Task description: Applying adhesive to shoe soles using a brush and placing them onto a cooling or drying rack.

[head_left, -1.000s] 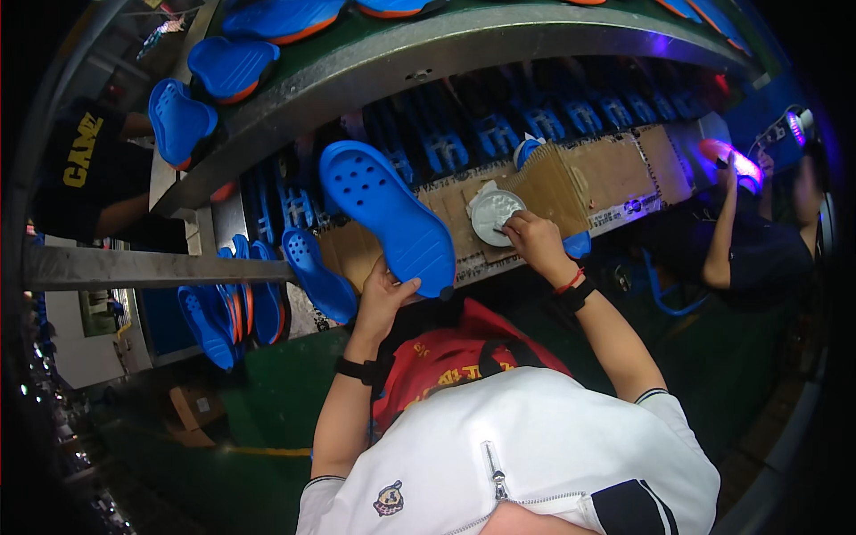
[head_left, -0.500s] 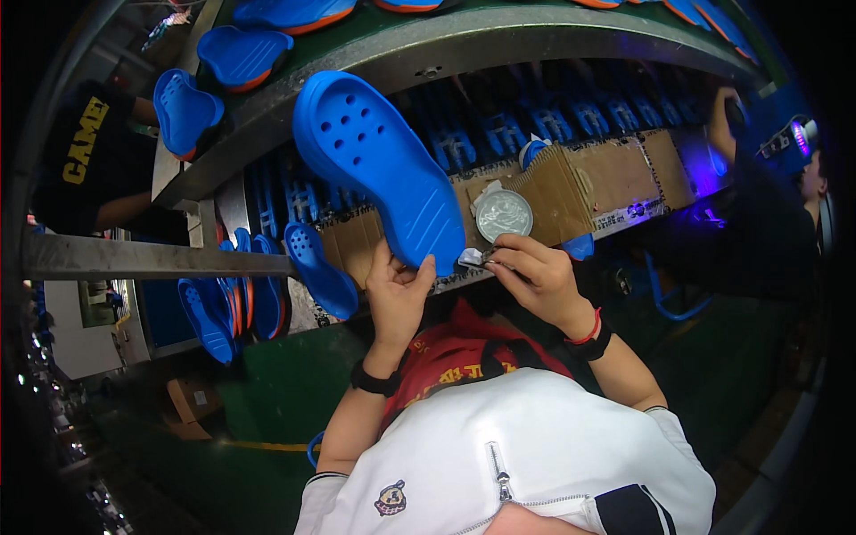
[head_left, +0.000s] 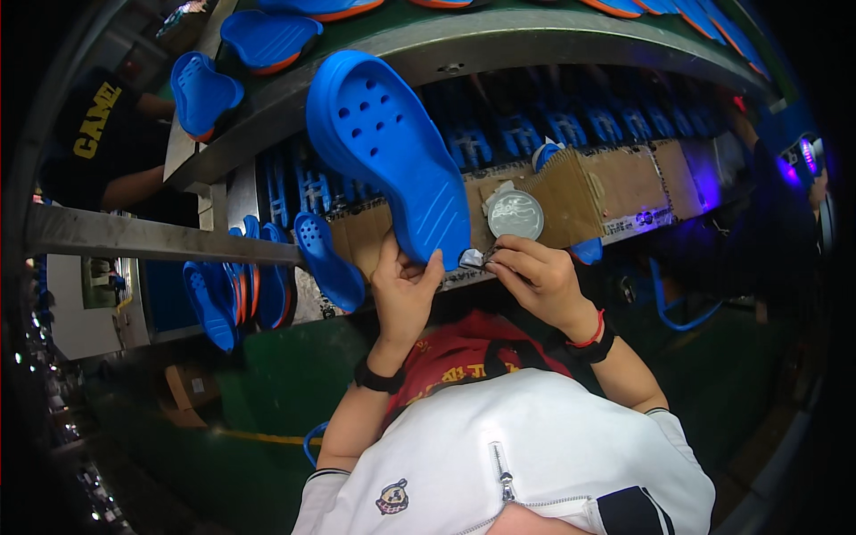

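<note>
A large blue shoe sole (head_left: 392,156), with round holes at its wide end and slanted grooves toward its narrow end, stands tilted above the bench. My left hand (head_left: 406,290) grips its narrow end between thumb and fingers. At that same end, my right hand (head_left: 539,276) pinches a small dark piece with a crumpled whitish tip (head_left: 472,259), which meets the sole's edge; its exact kind I cannot make out. Just beyond my right hand is a round, shallow container (head_left: 515,216) with a shiny grey surface.
Cardboard (head_left: 624,183) covers the bench. Behind it runs a row of blue slotted parts (head_left: 468,147) under a metal rail (head_left: 553,40). More blue soles (head_left: 328,263) lean at the left, near a metal bar (head_left: 160,242). Co-workers (head_left: 107,147) are at both sides.
The bench and rail sit slightly farther right in view. Both hands stay at the sole's narrow end, the right still pinching the small piece. The right-hand co-worker's raised arm has moved.
</note>
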A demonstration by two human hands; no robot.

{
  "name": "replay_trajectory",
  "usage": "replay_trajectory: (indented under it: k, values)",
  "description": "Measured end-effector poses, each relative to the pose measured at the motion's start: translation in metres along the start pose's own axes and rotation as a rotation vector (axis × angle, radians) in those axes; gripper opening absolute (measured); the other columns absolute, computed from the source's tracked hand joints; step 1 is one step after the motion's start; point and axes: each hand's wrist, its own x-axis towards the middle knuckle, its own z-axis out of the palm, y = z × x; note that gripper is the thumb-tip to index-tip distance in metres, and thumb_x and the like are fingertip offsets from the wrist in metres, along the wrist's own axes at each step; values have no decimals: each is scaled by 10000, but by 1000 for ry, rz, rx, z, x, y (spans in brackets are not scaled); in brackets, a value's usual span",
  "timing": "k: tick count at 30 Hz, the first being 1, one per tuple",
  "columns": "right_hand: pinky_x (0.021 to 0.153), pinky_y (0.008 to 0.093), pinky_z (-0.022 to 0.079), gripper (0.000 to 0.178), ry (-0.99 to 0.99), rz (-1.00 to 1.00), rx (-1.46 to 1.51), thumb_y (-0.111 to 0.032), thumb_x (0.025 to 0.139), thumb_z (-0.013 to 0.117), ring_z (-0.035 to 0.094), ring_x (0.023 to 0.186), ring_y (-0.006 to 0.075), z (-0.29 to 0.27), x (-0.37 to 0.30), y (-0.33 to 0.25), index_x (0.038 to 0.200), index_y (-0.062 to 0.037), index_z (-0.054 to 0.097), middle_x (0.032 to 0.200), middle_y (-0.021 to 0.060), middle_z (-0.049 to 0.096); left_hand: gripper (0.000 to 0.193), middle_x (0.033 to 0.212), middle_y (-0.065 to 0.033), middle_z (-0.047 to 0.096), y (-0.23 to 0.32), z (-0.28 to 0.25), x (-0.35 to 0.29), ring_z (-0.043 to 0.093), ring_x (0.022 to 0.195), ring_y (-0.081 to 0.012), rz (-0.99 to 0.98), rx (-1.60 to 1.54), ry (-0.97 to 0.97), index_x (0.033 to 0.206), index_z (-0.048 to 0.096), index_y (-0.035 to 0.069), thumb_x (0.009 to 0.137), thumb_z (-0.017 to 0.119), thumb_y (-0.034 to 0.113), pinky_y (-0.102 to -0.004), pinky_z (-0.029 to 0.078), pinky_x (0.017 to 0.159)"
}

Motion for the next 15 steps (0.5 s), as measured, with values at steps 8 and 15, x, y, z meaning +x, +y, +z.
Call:
replay_trajectory:
  k: [8,15]
  values:
    - [543,318,525,135,-23,-58,-165,-68,753,713,653,650,265,-1,2,-2,869,-24,659,907,102,658,484,994,-144,655,-3,-4,-3,647,869,-143,-26,10,-26,1283,424,-52,840,618,-28,-258,538,759]
    - [569,335,522,126,77,12,-164,-13,749,709,655,679,296,-16,8,-6,864,-8,656,911,134,655,520,1075,-153,614,15,-3,2,640,894,-164,-7,-19,-3,1250,331,-31,829,634,-46,-262,538,751]
